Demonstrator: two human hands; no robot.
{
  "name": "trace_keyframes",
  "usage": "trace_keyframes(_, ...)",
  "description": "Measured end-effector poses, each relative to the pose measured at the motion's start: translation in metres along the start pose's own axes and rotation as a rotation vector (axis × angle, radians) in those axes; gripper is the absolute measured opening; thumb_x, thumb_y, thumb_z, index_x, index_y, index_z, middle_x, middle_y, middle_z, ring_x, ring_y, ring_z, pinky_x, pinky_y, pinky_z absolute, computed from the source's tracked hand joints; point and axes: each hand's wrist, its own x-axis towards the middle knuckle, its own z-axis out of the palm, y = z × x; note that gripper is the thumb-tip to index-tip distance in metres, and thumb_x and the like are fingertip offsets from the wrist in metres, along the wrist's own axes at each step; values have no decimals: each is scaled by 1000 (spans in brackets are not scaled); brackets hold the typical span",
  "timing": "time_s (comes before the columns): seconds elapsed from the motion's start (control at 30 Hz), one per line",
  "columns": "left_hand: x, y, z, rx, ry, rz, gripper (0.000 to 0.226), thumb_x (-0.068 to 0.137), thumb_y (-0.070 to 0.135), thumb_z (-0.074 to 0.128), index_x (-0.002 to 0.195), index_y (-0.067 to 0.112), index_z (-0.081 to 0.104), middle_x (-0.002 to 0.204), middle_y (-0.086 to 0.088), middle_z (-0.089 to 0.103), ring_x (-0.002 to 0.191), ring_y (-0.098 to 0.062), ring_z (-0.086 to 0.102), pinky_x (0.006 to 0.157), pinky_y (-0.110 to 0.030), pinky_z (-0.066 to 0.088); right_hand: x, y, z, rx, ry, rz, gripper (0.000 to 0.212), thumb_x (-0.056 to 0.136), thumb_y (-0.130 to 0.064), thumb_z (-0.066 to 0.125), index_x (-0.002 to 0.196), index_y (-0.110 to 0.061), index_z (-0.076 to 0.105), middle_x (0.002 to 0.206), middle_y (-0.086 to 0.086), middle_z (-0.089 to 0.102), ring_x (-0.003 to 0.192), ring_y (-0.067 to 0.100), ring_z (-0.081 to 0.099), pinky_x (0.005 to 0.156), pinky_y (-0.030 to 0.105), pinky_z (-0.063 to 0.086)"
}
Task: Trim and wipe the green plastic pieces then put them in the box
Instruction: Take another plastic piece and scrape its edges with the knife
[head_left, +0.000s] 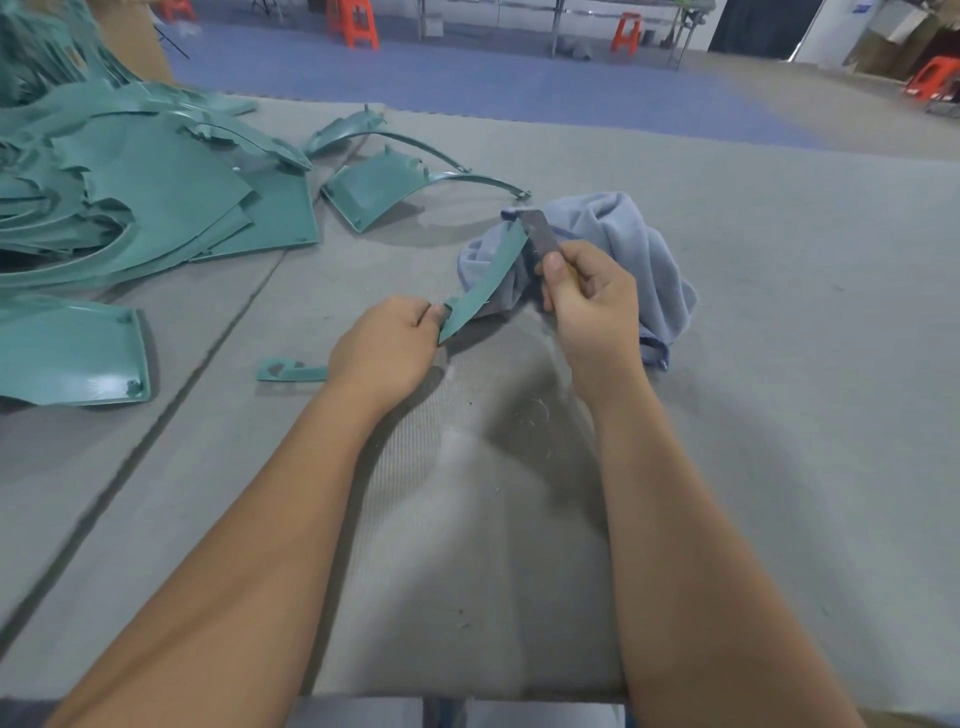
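Observation:
My left hand pinches the near end of a curved green plastic strip, which slants up and away over the table. My right hand grips a knife whose flat grey blade lies against the strip's far end. A crumpled blue-grey cloth lies on the grey mat just behind both hands. A small green offcut sits on the mat left of my left hand. No box interior is visible.
A large heap of green plastic pieces covers the table's left side, with two arched pieces beyond it toward the centre. A cardboard box wall rises at the far left. Plastic shavings dot the grey mat.

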Motion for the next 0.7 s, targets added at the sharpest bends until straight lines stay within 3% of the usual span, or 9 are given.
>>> trace_keyframes(0.13, 1, 1, -3, -79, 4, -16, 45, 102, 38, 38, 74, 9, 58, 68, -10, 59, 60, -26, 49, 60, -35, 38, -4, 7, 5, -227, -184, -63, 25, 95, -8, 56, 75, -23, 59, 64, -9, 51, 62, 6, 42, 60, 25, 34)
trace_keyframes(0.2, 2, 1, -4, -102, 8, -19, 44, 102, 37, 38, 78, 8, 60, 68, -10, 60, 61, -27, 50, 62, -37, 41, -6, 8, 8, -301, -266, -80, 28, 94, -9, 58, 74, -28, 60, 60, -15, 52, 59, 1, 43, 58, 19, 34)
trace_keyframes(0.33, 1, 0, -4, -131, 12, -25, 41, 101, 34, 39, 77, 8, 60, 60, -4, 54, 55, -23, 46, 58, -34, 36, -11, 6, 9, -146, -423, 96, 27, 96, -10, 56, 73, -22, 65, 54, -11, 52, 52, 6, 42, 56, 24, 34)
trace_keyframes(0.47, -1, 0, -6, -220, -21, -21, 37, 99, 36, 42, 82, 10, 62, 62, -1, 56, 59, -23, 50, 60, -33, 36, -6, -5, 0, 400, -217, 281, 22, 103, -20, 43, 84, -16, 53, 64, 8, 64, 50, 17, 53, 54, 29, 41)
trace_keyframes(0.53, -3, 3, -7, -345, -75, -25, 23, 91, 38, 45, 104, 27, 60, 73, 4, 64, 68, -18, 56, 65, -34, 41, -5, -5, -2, 411, -140, 291, 21, 105, -23, 41, 89, -15, 52, 63, 10, 64, 48, 18, 54, 53, 29, 44)
trace_keyframes(0.57, -5, 4, -8, -397, -98, -24, 27, 86, 40, 48, 112, 37, 53, 76, 6, 65, 69, -15, 56, 66, -35, 42, -4, -3, -1, 365, -104, 287, 21, 105, -24, 42, 91, -15, 55, 60, 9, 61, 47, 16, 51, 51, 27, 42)
trace_keyframes(0.63, -5, 4, -9, -418, -133, 30, 37, 79, 37, 53, 113, 44, 43, 78, 8, 63, 62, -10, 54, 61, -34, 44, -2, 0, 1, 319, -43, 290, 25, 104, -28, 44, 92, -15, 61, 58, 5, 50, 48, 13, 42, 49, 24, 35)
trace_keyframes(0.7, -4, 5, -6, -356, -111, 121, 35, 79, 27, 57, 109, 41, 45, 79, 8, 63, 55, -10, 53, 57, -32, 41, 1, -1, 4, 330, -25, 339, 32, 99, -41, 47, 93, -14, 63, 57, -1, 44, 51, 11, 35, 50, 23, 29)
